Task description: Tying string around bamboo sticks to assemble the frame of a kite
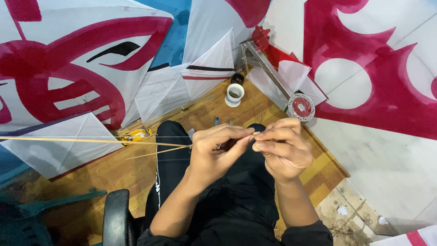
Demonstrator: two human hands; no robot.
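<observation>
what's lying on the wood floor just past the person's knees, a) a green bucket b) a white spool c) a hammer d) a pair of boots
b: a white spool stands on the wooden floor beyond the knees, among white and red kites, while the left hand and right hand meet over the lap, pinching thin sticks.
</observation>
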